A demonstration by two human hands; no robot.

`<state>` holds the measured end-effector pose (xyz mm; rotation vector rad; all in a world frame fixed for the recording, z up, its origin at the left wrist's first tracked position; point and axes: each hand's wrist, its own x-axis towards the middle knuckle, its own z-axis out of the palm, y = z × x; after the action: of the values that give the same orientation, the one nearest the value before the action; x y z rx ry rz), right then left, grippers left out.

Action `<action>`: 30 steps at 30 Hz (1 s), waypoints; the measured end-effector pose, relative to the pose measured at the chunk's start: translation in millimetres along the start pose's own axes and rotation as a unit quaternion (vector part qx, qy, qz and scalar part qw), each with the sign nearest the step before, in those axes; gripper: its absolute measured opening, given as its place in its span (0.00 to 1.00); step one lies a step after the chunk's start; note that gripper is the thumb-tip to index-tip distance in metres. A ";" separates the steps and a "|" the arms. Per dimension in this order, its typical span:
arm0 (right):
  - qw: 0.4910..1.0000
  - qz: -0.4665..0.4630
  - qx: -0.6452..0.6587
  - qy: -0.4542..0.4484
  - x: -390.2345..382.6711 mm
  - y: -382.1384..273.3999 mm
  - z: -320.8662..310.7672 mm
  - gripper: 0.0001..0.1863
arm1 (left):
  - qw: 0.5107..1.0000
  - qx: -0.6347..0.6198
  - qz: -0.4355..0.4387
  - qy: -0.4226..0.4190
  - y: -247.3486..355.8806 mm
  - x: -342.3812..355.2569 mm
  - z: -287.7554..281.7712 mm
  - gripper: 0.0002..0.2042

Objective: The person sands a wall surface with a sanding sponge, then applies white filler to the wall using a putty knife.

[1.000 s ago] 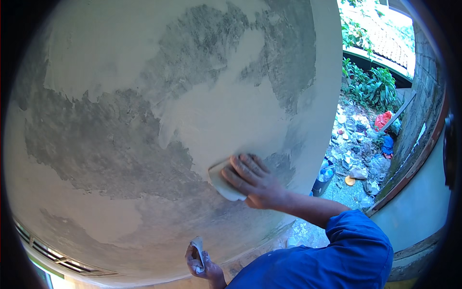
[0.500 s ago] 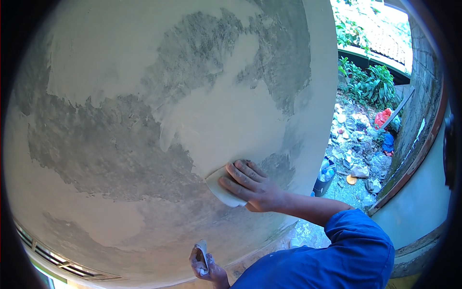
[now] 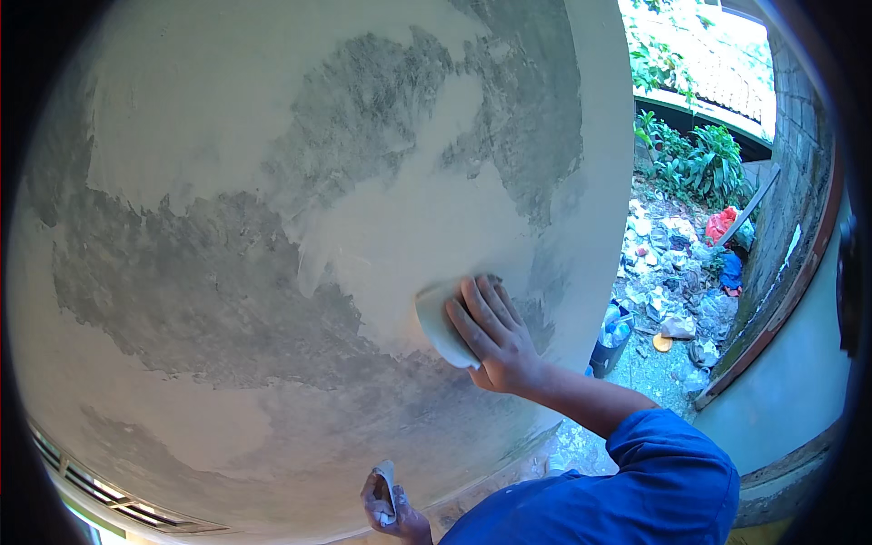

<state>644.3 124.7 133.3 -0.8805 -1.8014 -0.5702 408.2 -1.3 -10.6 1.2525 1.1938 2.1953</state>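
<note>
My right hand (image 3: 495, 336) presses a pale, flat sheet (image 3: 438, 322), which looks like sandpaper, against the wall, with fingers laid over it and pointing up. The plastered wall (image 3: 200, 291) is mottled with smooth pale patches and rougher grey areas. At the bottom, my left hand (image 3: 400, 513) grips a folded pale sheet (image 3: 386, 477) with dusty fingers, away from the wall patch under my right hand. My blue sleeve covers the right upper arm.
Beyond the wall's right edge lie a littered ground (image 3: 672, 272), a dark bucket (image 3: 610, 341), green plants (image 3: 708, 168), a leaning plank (image 3: 754, 200) and a block wall (image 3: 795, 136). A slatted vent (image 3: 118, 490) runs along the lower left.
My right hand and its sheet dipped a little, then moved up and to the right. My left hand has shifted slightly, still holding the folded sheet.
</note>
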 end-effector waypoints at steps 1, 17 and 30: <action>1.000 -0.007 -0.009 -0.022 -2.8 -1.9 -0.7 0.39 | 1.000 0.017 0.008 -0.003 0.6 -0.3 -1.3 0.21; 0.998 -0.051 0.020 -0.015 8.1 12.2 -12.0 0.36 | 1.000 0.010 0.013 -0.024 1.8 -6.2 9.7 0.20; 0.996 -0.048 0.022 0.069 63.8 24.6 -28.4 0.34 | 0.999 0.036 0.008 0.003 1.5 -0.8 12.5 0.20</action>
<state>665.7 139.0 202.7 -0.7111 -1.7310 -0.6350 419.1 3.5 -6.6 1.2878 1.2811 2.1866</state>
